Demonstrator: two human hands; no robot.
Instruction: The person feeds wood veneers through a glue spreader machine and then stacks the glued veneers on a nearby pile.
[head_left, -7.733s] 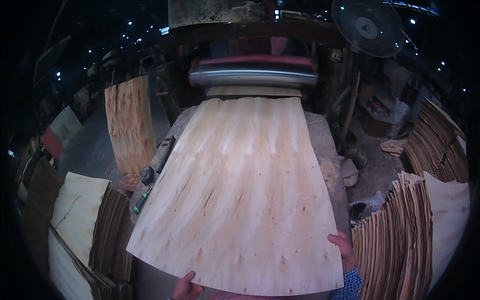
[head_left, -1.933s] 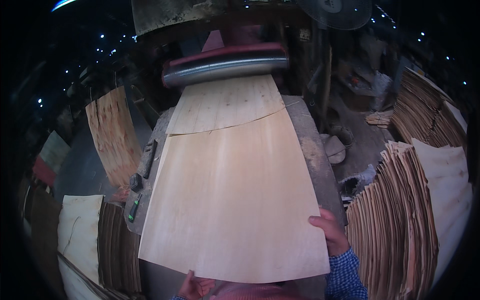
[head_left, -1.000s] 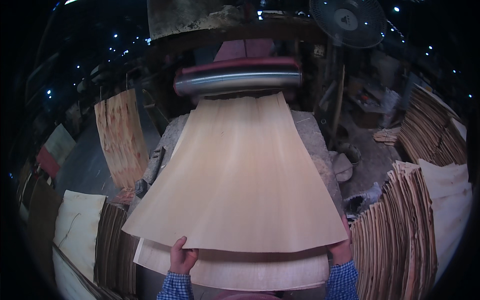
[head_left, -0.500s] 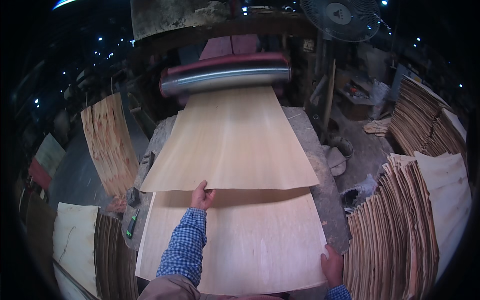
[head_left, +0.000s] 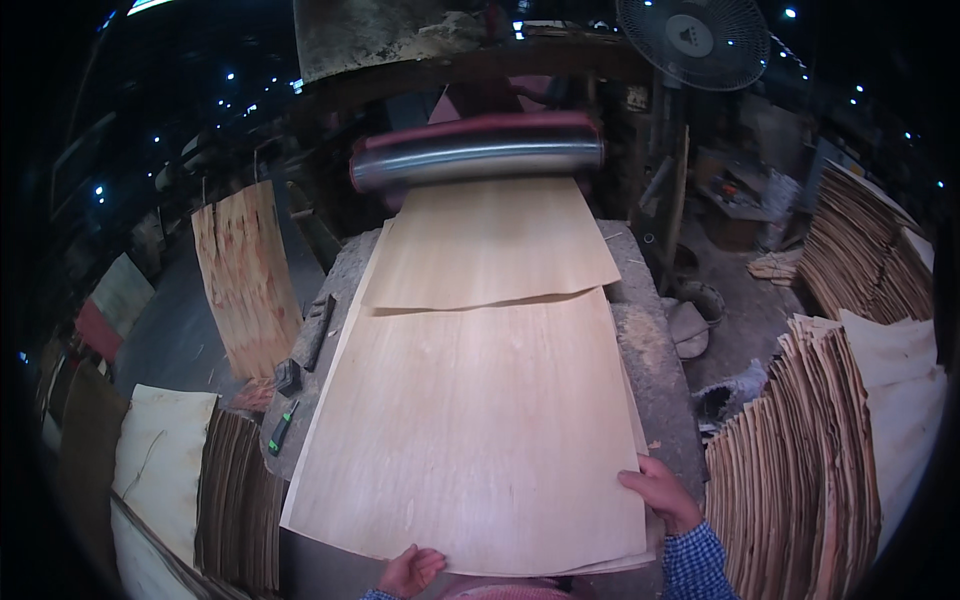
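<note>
One pale wood veneer sheet [head_left: 480, 420] lies in front of me on top of similar sheets. My right hand [head_left: 668, 495] grips its right edge near the front corner, thumb on top and part of the fingers hidden. At the near edge my left hand [head_left: 412, 572] touches the sheet with fingers loosely curled and apart from the thumb. Farther off, a second veneer sheet [head_left: 495, 240] has its far end at a shiny metal roller [head_left: 480, 155], and its near edge stands slightly raised over the first sheet.
The worn worktable [head_left: 640, 330] carries a green-and-black utility knife [head_left: 283, 428] and a dark block [head_left: 288, 377] on its left. Veneer stacks stand at the right [head_left: 790, 460] and left [head_left: 240, 490]. A fan [head_left: 690, 38] hangs at the upper right.
The upper sheet has moved away toward the roller. My left hand has left its edge and come back to the lower sheet's near edge. My right hand has shifted slightly up the right edge.
</note>
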